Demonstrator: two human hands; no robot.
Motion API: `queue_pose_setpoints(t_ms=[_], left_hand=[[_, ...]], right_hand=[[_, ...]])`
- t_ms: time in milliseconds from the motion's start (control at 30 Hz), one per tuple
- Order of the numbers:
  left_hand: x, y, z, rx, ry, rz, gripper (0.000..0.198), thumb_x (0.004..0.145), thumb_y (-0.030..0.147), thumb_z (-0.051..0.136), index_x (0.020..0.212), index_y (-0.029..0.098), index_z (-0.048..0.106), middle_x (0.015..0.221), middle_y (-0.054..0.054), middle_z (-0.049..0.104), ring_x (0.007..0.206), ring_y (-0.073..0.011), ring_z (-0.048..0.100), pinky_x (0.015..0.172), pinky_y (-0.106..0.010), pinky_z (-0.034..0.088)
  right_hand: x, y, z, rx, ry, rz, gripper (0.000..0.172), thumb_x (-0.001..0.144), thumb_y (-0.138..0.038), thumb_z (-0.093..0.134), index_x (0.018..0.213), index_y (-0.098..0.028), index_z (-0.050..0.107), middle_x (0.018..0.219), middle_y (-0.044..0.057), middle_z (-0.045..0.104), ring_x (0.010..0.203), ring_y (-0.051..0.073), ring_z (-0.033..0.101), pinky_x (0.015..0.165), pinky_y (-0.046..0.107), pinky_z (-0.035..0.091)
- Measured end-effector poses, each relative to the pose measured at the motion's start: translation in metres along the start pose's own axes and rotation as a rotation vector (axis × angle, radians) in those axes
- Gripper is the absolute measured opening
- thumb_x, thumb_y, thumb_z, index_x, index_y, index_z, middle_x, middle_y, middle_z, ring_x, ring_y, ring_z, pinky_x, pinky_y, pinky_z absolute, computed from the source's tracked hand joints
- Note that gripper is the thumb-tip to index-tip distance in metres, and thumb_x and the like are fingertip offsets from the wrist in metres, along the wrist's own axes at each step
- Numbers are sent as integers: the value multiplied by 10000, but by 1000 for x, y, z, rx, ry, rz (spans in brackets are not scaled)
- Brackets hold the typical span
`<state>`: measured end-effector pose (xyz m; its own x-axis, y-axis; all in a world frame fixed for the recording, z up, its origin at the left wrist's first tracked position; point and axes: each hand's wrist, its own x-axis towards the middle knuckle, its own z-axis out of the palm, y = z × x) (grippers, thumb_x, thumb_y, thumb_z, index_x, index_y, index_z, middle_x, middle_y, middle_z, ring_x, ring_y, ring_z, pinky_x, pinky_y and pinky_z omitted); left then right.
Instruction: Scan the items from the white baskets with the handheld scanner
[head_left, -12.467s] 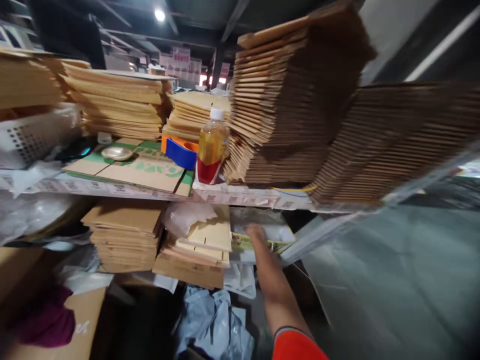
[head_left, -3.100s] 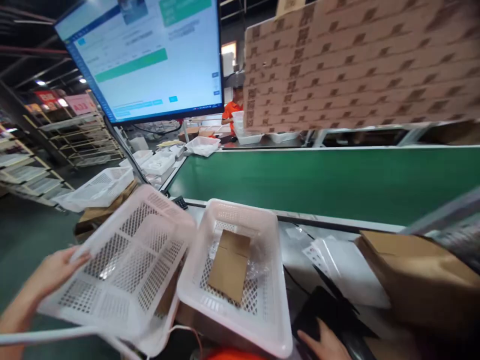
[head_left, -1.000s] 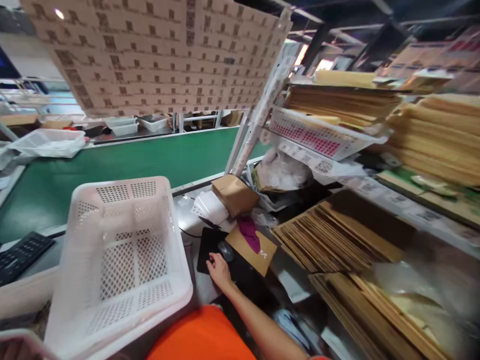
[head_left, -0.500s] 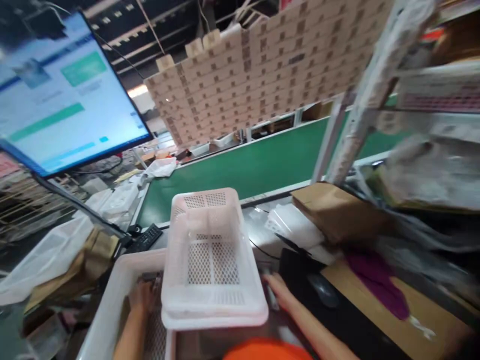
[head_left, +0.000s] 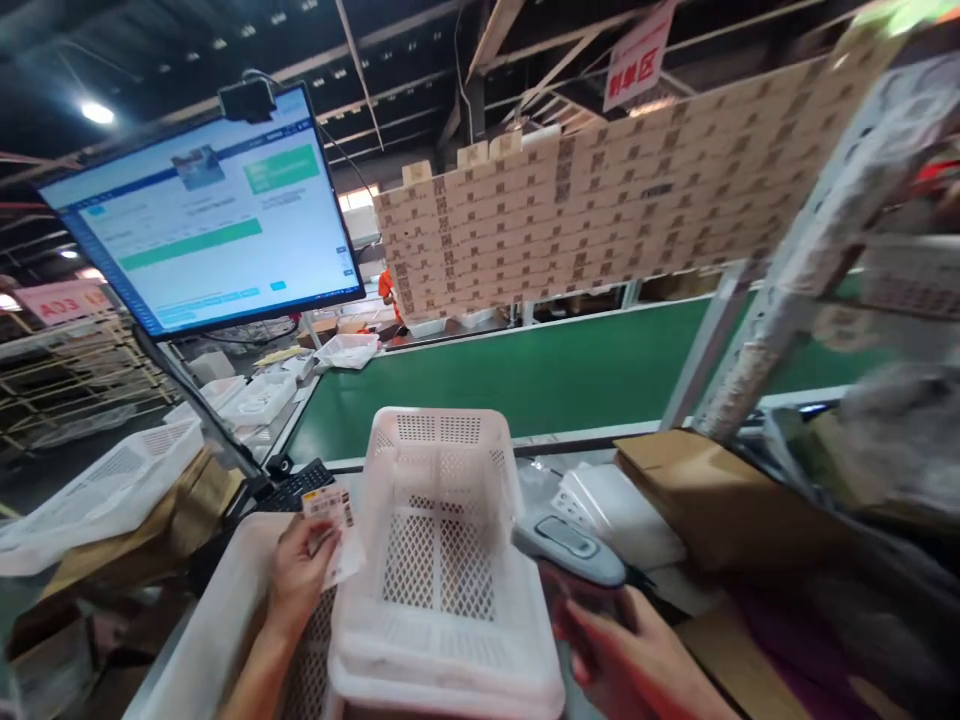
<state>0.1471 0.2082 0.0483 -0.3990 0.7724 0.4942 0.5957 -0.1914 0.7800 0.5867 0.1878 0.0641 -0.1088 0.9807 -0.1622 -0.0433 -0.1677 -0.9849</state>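
Note:
My left hand (head_left: 296, 575) pinches a white paper slip with a printed barcode (head_left: 334, 525), raised over the rim of a white plastic crate (head_left: 240, 560). My right hand (head_left: 622, 650) is shut around the dark grip of a grey handheld barcode scanner (head_left: 568, 548), at the lower right. Between my hands stands a pale pink mesh plastic basket (head_left: 439, 560), and its mesh floor shows. A second basket seems nested under it, though I cannot tell for certain.
A brown cardboard box (head_left: 712, 500) and white packets (head_left: 615, 525) lie on the steel bench (head_left: 536, 470) to the right. Behind are a black keyboard (head_left: 296, 487), a monitor (head_left: 195, 210), a green conveyor belt (head_left: 487, 385), a shelf upright (head_left: 750, 340) and a co-worker's orange sleeve (head_left: 386, 288).
My left hand has risen from inside the white crate with the barcode slip. My right hand has left the black mat and now grips the scanner. The view has swung left and up.

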Motion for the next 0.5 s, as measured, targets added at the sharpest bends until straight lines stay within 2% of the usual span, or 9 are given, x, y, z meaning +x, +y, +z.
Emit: queue_pose_setpoints(t_ms=[67, 133, 200, 267, 333, 400, 433, 500], left_hand=[[3, 21, 28, -36, -79, 133, 219, 911, 432, 734, 904, 227, 813, 990, -86, 766, 985, -270, 770, 861, -368, 639], [3, 35, 56, -61, -132, 226, 186, 938, 348, 685, 860, 230, 807, 934, -78, 746, 919, -254, 770, 798, -345, 641], [0, 43, 80, -74, -189, 275, 180, 948, 271, 639, 894, 218, 802, 922, -85, 749, 900, -252, 776, 798, -353, 658], [-3, 47, 95, -55, -280, 334, 214, 937, 198, 619, 1026, 193, 814, 1034, -125, 776, 969, -262, 792, 873, -388, 679], [-2, 44, 97, 1, -366, 414, 347, 936, 162, 624, 1236, 176, 797, 1368, -203, 725, 1187, -288, 767, 1032, -438, 656], [6, 31, 84, 82, -340, 449, 419, 980, 173, 600, 1370, 188, 751, 1622, -219, 561, 1404, -304, 661, 1169, -462, 582], [11, 19, 72, 136, -281, 405, 408, 1013, 194, 569, 1382, 200, 742, 1642, -199, 545, 1456, -293, 617, 1211, -455, 547], [21, -17, 41, 254, -131, 191, 364, 1066, 243, 500, 1334, 206, 743, 1503, -166, 653, 1428, -267, 624, 1225, -426, 521]], right_hand=[[0, -24, 37, 45, -161, 32, 480, 744, -647, 802, 839, -204, 644, 686, 38, 703, 472, 172, 627, 471, 295, 471], [8, -38, 70, 35, -278, 55, 427, 731, -580, 770, 866, -210, 605, 665, 1, 685, 433, 151, 605, 428, 262, 452], [20, -42, 94, -3, -335, 65, 404, 731, -557, 738, 877, -219, 574, 639, -20, 668, 407, 141, 593, 400, 243, 431], [28, -35, 104, -37, -318, 79, 430, 732, -589, 733, 883, -228, 555, 630, -33, 658, 392, 141, 588, 387, 240, 421], [32, -23, 103, -62, -269, 106, 477, 728, -649, 747, 851, -233, 548, 622, -38, 642, 389, 144, 583, 386, 249, 422], [32, -10, 90, -87, -221, 130, 516, 761, -696, 763, 816, -223, 566, 636, -25, 642, 415, 143, 598, 414, 256, 436], [32, -3, 81, -99, -203, 146, 539, 780, -718, 772, 812, -212, 587, 654, -13, 651, 435, 146, 611, 433, 261, 449], [30, 8, 61, -110, -162, 173, 595, 805, -762, 795, 889, -188, 664, 712, 17, 689, 491, 164, 651, 475, 278, 484]])
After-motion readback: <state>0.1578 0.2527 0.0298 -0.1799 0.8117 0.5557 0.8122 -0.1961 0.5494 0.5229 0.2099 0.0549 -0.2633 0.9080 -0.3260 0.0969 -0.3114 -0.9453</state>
